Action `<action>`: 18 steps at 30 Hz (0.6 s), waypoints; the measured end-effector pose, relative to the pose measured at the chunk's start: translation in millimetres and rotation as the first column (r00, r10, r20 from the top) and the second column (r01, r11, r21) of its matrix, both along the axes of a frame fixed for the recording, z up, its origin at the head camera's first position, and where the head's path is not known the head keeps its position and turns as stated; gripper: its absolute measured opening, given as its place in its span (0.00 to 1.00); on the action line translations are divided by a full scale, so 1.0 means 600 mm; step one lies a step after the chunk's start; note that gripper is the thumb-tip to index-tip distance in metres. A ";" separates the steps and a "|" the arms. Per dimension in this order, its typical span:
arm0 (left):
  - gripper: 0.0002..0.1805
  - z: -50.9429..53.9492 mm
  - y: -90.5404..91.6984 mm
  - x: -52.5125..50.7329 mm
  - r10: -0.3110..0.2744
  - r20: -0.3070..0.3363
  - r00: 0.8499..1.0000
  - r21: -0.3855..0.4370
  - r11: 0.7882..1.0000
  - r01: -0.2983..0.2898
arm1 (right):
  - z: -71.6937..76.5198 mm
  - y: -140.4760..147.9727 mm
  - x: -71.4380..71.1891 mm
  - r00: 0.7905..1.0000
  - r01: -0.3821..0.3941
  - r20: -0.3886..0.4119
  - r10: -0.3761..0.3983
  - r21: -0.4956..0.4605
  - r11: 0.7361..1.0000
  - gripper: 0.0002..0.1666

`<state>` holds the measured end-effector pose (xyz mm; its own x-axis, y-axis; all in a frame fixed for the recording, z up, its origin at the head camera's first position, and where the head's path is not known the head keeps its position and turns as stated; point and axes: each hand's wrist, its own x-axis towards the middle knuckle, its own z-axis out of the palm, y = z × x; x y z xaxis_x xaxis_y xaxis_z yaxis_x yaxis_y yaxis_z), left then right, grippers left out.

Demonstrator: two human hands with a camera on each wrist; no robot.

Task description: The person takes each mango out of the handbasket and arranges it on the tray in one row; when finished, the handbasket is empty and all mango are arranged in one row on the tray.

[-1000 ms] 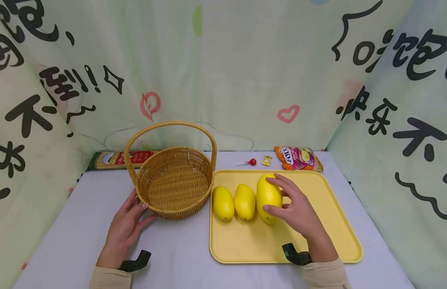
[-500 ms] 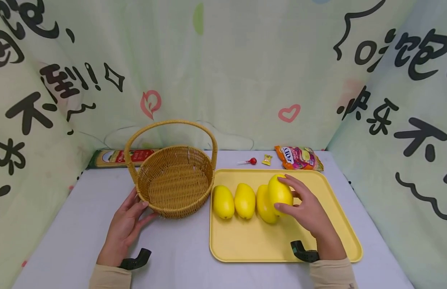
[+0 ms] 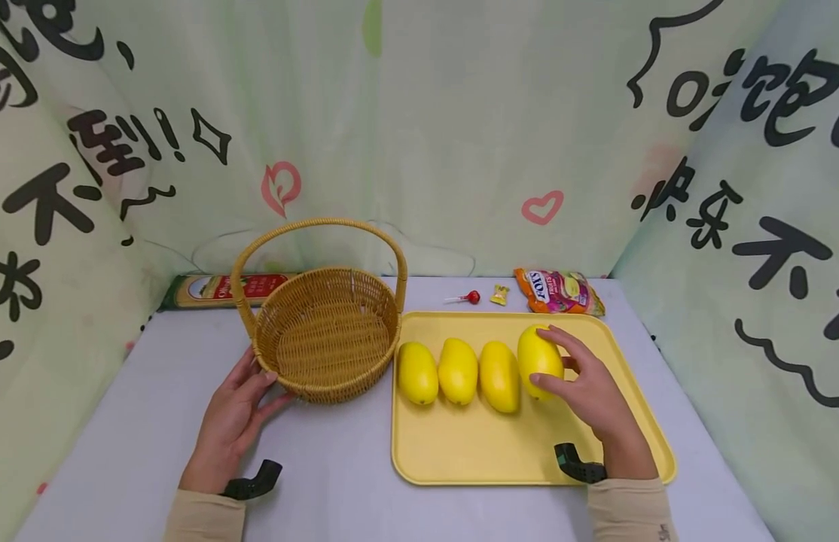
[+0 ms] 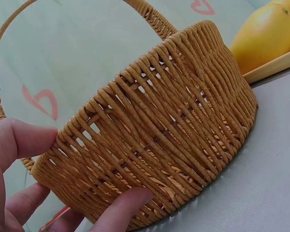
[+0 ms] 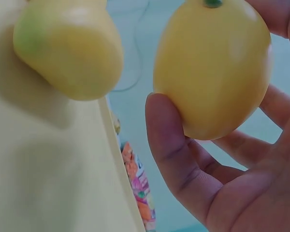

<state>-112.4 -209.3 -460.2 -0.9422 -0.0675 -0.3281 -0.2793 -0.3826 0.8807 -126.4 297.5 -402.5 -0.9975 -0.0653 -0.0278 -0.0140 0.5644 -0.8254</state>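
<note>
A wicker basket with a tall arched handle stands left of the yellow tray. My left hand holds its near left side. In the left wrist view, one finger lies at the rim and another digit rests low against the woven wall. My right hand grips a yellow mango between thumb and fingers. In the right wrist view that mango shows a green stem nub and appears raised off the tray. Three more mangoes lie in a row on the tray's left half.
Behind the tray are a red lollipop, a small yellow wrapped candy and a colourful candy bag. A long green and red packet lies behind the basket. Printed curtains enclose the white table.
My right hand has carried its mango rightwards, away from the third mango in the row, which now shows in full. My left hand stays at the basket.
</note>
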 end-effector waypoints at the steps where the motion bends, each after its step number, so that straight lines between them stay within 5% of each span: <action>1: 0.41 0.000 -0.001 0.001 0.001 0.002 1.000 0.001 1.000 -0.001 | -0.002 0.001 0.000 1.000 0.002 0.009 -0.002 -0.001 1.000 0.43; 18: 0.40 -0.002 -0.001 0.003 0.001 -0.013 1.000 0.007 1.000 -0.001 | -0.012 0.027 -0.002 0.999 0.016 0.037 -0.017 0.022 1.000 0.43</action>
<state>-110.8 -209.7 -461.3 -0.9462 -0.0665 -0.3167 -0.2678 -0.3889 0.8815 -127.5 313.8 -409.5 -0.9967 -0.0476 -0.0657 0.0258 0.5818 -0.8129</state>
